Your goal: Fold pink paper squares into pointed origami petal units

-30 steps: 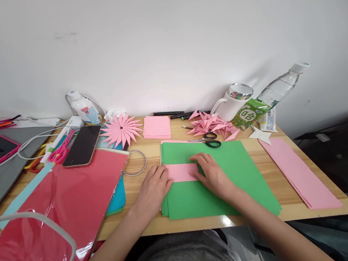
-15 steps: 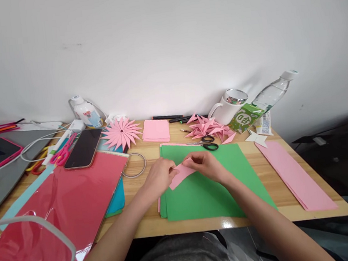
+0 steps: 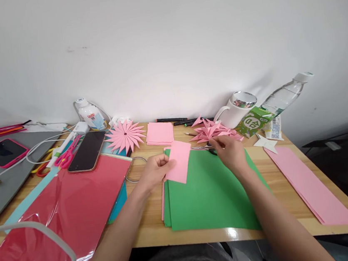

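Note:
My left hand (image 3: 157, 172) pinches a pink rectangle of paper (image 3: 181, 163) between thumb and fingers, holding it up over the left part of the green sheets (image 3: 213, 197). My right hand (image 3: 231, 153) is at the back edge of those sheets, fingers closed at the black handles of a pair of scissors (image 3: 212, 151). The scissors' blades point left, and the hand covers part of the handles. Just behind them lies a heap of folded pink paper pieces (image 3: 210, 130).
A pink paper flower (image 3: 125, 135) and a stack of pink squares (image 3: 159, 133) lie at the back. To the right are a white mug (image 3: 236, 111), a green carton (image 3: 253, 121), a water bottle (image 3: 285, 92) and pink strips (image 3: 312, 186). Red sheets (image 3: 72, 205) and a phone (image 3: 87, 152) lie left.
My right hand has let go of the pink paper and moved right and back to the scissors. My left hand now holds the paper alone, turned more upright. The view has shifted slightly.

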`<action>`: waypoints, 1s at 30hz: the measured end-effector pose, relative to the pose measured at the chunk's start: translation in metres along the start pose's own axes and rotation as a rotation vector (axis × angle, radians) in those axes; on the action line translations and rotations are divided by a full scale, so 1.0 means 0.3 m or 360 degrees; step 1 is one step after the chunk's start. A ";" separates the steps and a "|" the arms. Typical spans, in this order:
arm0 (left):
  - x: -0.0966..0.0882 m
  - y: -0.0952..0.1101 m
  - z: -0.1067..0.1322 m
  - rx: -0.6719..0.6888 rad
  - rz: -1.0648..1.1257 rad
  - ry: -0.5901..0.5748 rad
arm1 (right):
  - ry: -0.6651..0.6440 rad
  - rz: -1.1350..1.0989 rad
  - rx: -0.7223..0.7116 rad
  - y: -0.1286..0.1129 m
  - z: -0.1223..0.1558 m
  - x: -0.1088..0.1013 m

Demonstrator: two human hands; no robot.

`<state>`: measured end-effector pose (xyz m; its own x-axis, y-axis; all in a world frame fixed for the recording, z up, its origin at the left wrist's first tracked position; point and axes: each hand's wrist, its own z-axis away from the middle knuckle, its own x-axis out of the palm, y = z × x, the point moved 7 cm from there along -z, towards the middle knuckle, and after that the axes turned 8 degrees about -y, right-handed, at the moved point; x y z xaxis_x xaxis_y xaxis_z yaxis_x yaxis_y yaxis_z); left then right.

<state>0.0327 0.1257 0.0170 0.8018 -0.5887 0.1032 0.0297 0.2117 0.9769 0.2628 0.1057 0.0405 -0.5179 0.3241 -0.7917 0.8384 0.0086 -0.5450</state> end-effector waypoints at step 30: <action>-0.060 0.143 0.079 0.1046 -0.0214 0.0512 | -0.1009 -0.2069 0.0372 -0.245 0.117 0.231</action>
<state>0.0054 0.1267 0.0614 0.9546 -0.2975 0.0136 -0.1425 -0.4160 0.8981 0.1592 0.0943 0.0160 -0.9094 -0.2539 0.3293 -0.2815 -0.2068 -0.9370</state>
